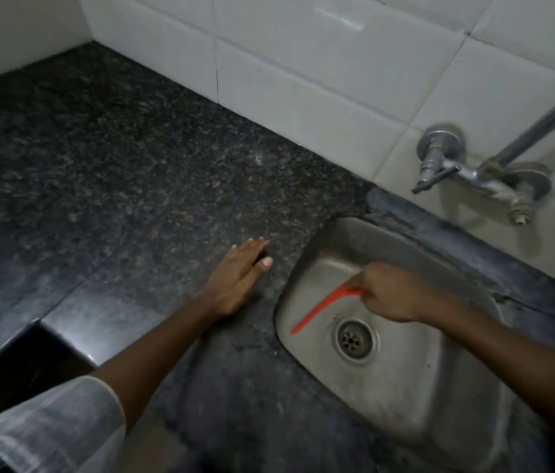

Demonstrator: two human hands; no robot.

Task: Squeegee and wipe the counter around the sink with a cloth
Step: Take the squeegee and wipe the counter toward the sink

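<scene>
The red squeegee (324,310) is held by its handle in the closed right hand (388,293), and its long thin blade hangs over the steel sink (405,387), with the low end near the left wall of the basin, just left of the drain (356,339). I cannot tell if the blade touches the metal or stays a little above it. The left hand (238,276) lies flat and wide on the dark speckled table (133,172), fingers spread, holding nothing, just left of the sink rim. I judge that the squeegee part of the task is in hand, at the point where a stroke ends over the basin and the water would fall off the blade. The next move probably calls for lifting the blade back onto the table, setting its edge flat on the stone and pulling again toward the sink, or else for taking up a cloth. No cloth is visible anywhere in the view. The stone is dark and shiny, so it is hard to say which parts are wet. On the far right the tap (474,172) on the tiled wall (303,63) is cut off by the frame, and the near left corner is filled by a blurred light sleeve (40,428).
</scene>
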